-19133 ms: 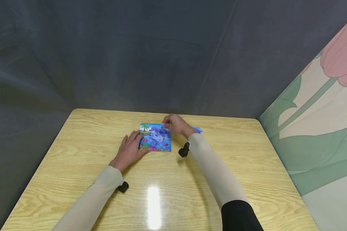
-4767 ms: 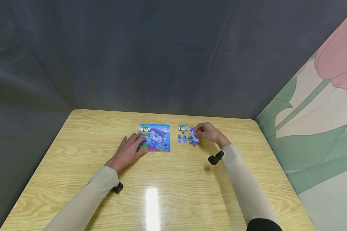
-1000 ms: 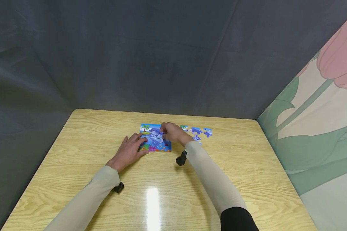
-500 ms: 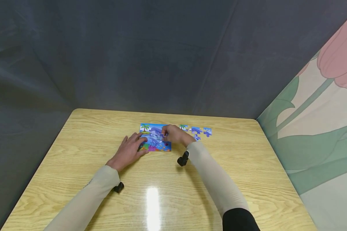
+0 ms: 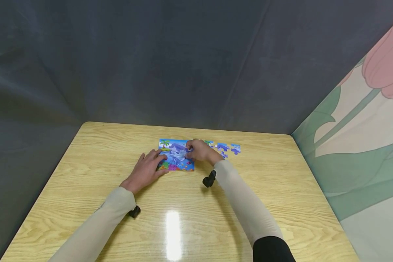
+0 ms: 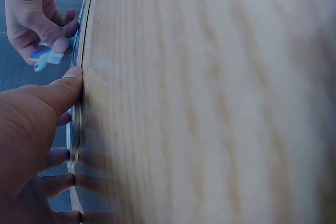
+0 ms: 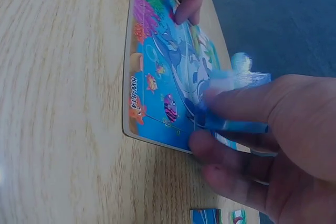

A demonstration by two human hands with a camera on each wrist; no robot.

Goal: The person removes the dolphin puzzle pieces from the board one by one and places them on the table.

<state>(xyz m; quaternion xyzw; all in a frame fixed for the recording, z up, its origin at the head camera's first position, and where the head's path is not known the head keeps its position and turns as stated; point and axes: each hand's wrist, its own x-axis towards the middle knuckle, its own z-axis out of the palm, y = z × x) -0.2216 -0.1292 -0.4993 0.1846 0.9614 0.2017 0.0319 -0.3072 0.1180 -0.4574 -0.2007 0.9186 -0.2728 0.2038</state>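
Observation:
The puzzle board [image 5: 176, 165], printed with dolphins, a palm tree and coral, lies flat near the far edge of the table. My left hand [image 5: 144, 171] rests at its left side, fingers spread over the edge and thumb at the near edge. Above the board's right part, my right hand [image 5: 201, 151] pinches a blue jigsaw piece [image 7: 244, 80] between thumb and fingers. In the right wrist view the piece is tilted, close over the picture. The left wrist view also shows this piece [image 6: 48, 56], raised over the board's edge.
Several loose jigsaw pieces lie right of the board, including one with a dolphin [image 5: 222, 147] and one at the far right [image 5: 235, 149]; my right hand partly hides the others. A dark curtain [image 5: 190, 72] hangs behind the wooden table [image 5: 118, 225].
Earlier my right hand was among the loose pieces, now spread further right; it has since come left over the board with a piece. Within the last second it shifts only slightly. The left hand stays.

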